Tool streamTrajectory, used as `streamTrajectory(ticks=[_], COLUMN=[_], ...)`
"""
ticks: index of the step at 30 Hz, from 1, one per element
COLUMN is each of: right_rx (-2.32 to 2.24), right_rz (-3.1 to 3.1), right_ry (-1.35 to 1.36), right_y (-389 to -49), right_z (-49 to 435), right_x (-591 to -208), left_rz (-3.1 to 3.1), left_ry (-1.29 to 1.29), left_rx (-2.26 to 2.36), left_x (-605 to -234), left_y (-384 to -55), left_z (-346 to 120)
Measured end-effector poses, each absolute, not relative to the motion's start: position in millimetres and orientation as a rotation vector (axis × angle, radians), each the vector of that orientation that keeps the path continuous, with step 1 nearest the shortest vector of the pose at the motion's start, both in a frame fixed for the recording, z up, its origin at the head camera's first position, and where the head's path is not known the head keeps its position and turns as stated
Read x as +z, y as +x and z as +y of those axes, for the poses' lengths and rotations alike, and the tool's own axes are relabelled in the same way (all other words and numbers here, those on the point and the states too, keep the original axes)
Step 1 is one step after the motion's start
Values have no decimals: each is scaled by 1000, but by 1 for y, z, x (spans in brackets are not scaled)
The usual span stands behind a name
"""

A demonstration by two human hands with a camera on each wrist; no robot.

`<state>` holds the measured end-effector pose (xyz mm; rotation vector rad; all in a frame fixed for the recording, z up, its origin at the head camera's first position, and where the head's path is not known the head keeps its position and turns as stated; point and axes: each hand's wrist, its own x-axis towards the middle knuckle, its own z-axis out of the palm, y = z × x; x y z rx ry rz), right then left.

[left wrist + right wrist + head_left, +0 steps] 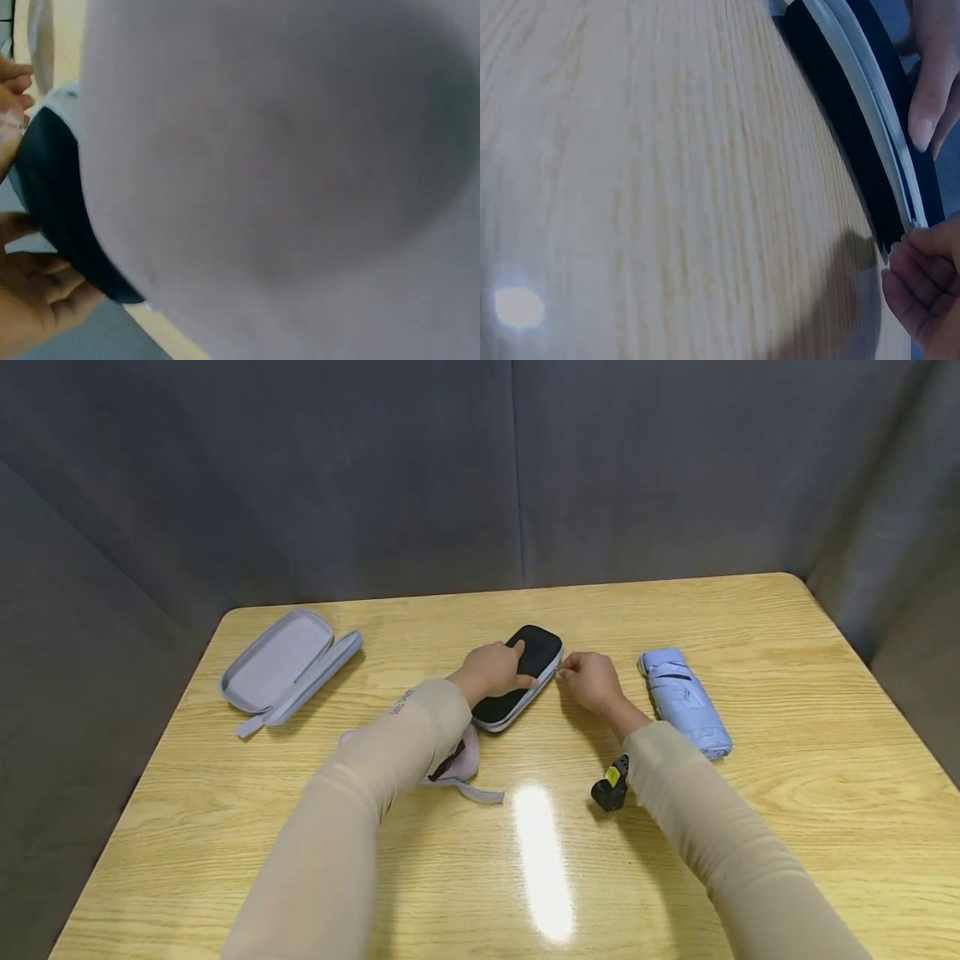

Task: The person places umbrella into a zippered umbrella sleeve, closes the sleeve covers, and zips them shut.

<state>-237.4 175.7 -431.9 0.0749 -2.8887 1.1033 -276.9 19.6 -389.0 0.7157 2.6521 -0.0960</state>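
A black zip case [495, 710] with a light grey zipper band lies at the table's middle. My left hand [492, 671] holds it from above, its thumb and index finger spread over the lid; in the right wrist view the left thumb [928, 112] rests beside the zipper. At the case's right edge my right hand [592, 681] pinches the zipper pull [915, 223] between thumb and finger. Most of the pull is hidden by those fingertips. The zipper band [870, 97] runs along the case's side. A sleeve fills most of the left wrist view.
An open grey case [277, 660] lies at the back left. Under my left forearm sits a pink case [467, 758], partly hidden, with a grey strap. A blue rolled bundle [686, 702] lies to the right. Dark curtains [405, 477] stand behind the table.
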Motion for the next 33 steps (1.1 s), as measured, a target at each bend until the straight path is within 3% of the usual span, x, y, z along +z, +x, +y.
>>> streamTrajectory(ticks=[10, 19, 33], right_rx=[1059, 995, 1021], right_rz=[-2919, -2979, -2961], right_ry=[75, 95, 136], right_y=[-249, -257, -249], right_z=[181, 183, 181], right_x=[-435, -431, -437], left_rz=[2443, 2345, 2387], left_ry=[817, 1124, 1200], left_rx=[-20, -67, -193], left_x=[-378, -379, -379], left_y=[-275, -276, -271], left_z=[4, -4, -2])
